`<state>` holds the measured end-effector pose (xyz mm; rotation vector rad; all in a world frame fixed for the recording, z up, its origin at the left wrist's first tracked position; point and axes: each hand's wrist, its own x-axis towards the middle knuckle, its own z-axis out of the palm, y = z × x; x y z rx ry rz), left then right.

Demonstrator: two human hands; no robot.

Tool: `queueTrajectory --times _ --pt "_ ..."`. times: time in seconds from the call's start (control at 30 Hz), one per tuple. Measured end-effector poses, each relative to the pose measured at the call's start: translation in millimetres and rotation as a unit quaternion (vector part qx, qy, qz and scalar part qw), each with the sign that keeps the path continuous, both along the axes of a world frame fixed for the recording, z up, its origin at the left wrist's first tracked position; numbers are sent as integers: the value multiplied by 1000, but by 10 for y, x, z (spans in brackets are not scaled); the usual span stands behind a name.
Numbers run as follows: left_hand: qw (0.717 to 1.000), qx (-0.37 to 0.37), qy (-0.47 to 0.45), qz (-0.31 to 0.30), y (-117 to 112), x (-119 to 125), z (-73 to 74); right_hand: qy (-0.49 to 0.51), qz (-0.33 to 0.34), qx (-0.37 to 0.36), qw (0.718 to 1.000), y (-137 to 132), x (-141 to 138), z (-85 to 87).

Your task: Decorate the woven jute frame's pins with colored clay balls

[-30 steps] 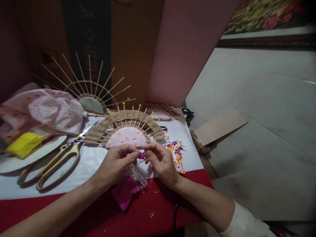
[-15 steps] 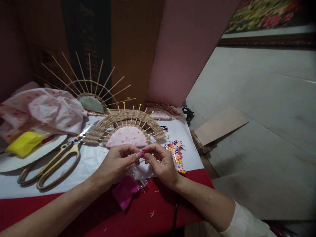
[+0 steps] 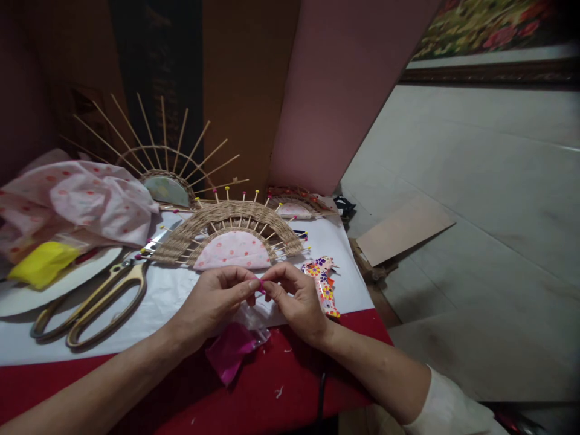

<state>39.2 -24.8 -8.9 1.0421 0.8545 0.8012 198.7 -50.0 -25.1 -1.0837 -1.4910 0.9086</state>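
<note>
Close to the table's front, my left hand (image 3: 229, 293) and my right hand (image 3: 293, 296) meet fingertip to fingertip. Both pinch a small magenta lump (image 3: 261, 286) that looks like modelling clay; the fingers hide much of it. Below them a clear zip bag with a magenta block (image 3: 233, 349) lies on the red cloth. Just beyond my hands rests a woven half-round fan (image 3: 226, 211) with a pink dotted fabric centre (image 3: 233, 251). Small yellow and magenta balls cap its stick ends. To the right of my right hand is a flower-patterned glue gun (image 3: 322, 284).
Scissors (image 3: 109, 302) lie at left beside a yellow packet (image 3: 44, 264) on a white rounded sheet. Crumpled dotted fabric (image 3: 99, 199) sits behind. An unfinished fan with bare sticks (image 3: 167, 190) leans against a cardboard box (image 3: 249, 90). Another fan (image 3: 294, 208) stands at the back right.
My fingertips have shifted slightly around the magenta lump, which shows a little less between them. Everything else stays in place.
</note>
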Motion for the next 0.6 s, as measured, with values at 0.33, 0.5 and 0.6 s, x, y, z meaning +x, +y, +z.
queueTrajectory --times 0.33,0.5,0.6 --pt "998 -41 -39 29 -12 41 76 23 20 -40 999 1 -4 -34" --pt "999 7 10 38 11 2 30 39 14 -42 998 7 -12 -29" --pt "998 41 24 43 48 -26 -45 20 8 -39 999 2 -4 -14"
